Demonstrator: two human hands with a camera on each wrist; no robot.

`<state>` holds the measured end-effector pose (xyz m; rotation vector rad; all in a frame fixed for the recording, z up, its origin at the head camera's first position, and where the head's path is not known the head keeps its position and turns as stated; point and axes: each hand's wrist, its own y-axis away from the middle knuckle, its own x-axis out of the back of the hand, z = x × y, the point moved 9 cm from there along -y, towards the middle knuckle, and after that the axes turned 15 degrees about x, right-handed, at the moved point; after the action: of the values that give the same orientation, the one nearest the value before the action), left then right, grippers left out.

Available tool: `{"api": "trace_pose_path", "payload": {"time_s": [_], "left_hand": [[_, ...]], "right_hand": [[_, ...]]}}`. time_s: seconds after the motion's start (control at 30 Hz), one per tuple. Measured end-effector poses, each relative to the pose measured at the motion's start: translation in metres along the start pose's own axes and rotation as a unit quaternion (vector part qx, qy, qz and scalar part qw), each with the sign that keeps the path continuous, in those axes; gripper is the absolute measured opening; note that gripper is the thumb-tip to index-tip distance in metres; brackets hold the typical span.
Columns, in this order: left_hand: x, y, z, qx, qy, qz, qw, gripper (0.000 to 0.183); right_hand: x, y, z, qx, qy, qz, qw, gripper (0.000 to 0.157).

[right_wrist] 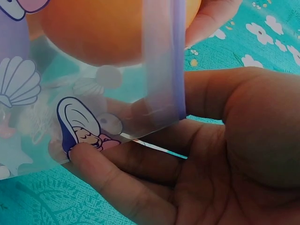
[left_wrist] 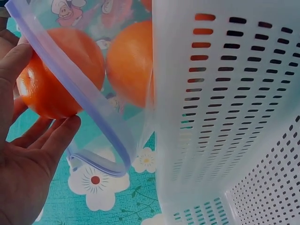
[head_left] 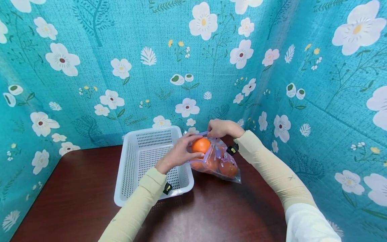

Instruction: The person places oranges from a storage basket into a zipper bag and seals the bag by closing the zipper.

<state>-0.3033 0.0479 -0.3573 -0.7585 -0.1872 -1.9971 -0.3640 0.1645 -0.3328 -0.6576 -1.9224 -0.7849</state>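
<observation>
In the head view, my left hand (head_left: pixel 178 152) holds an orange (head_left: pixel 201 145) at the mouth of a clear zip bag (head_left: pixel 223 155). The left wrist view shows the thumb and fingers around this orange (left_wrist: pixel 44 96), which is partly behind the bag's purple zip strip (left_wrist: pixel 79 84). My right hand (head_left: pixel 223 127) grips the bag's far edge; close up, its fingers (right_wrist: pixel 112 180) lie behind and under the printed plastic, near the zip end. Several more oranges (head_left: pixel 227 168) fill the bag, which lies on its side with its mouth toward the left hand.
A white perforated plastic basket (head_left: pixel 120 174) stands left of the bag, under my left forearm. Both are on a dark reddish-brown table (head_left: pixel 84 188). Teal floral cloth (head_left: pixel 145 84) hangs behind the table and along its right side.
</observation>
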Motion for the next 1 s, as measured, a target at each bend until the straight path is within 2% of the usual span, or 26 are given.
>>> {"api": "trace_pose_path", "payload": {"time_s": [0.23, 0.4, 0.57, 0.83, 1.0], "left_hand": [[-0.005, 0.002, -0.002, 0.013, -0.025, -0.019, 0.9994, 0.062], [-0.005, 0.004, 0.0, -0.009, -0.042, -0.017, 0.9989, 0.062], [-0.005, 0.005, 0.005, -0.047, 0.002, -0.026, 0.9985, 0.06], [-0.005, 0.002, 0.009, -0.062, 0.071, -0.028, 0.9951, 0.048], [-0.004, 0.004, 0.014, -0.072, 0.077, -0.017, 0.9942, 0.043]], "right_hand": [[0.002, 0.001, 0.001, 0.001, 0.002, -0.002, 1.0, 0.022], [0.004, 0.003, 0.0, 0.003, 0.009, 0.001, 1.0, 0.022], [0.006, 0.004, -0.001, 0.006, 0.019, 0.005, 1.0, 0.021], [0.006, 0.003, -0.001, 0.011, 0.014, 0.004, 1.0, 0.023], [0.006, 0.003, -0.001, 0.016, 0.016, 0.004, 1.0, 0.025]]}}
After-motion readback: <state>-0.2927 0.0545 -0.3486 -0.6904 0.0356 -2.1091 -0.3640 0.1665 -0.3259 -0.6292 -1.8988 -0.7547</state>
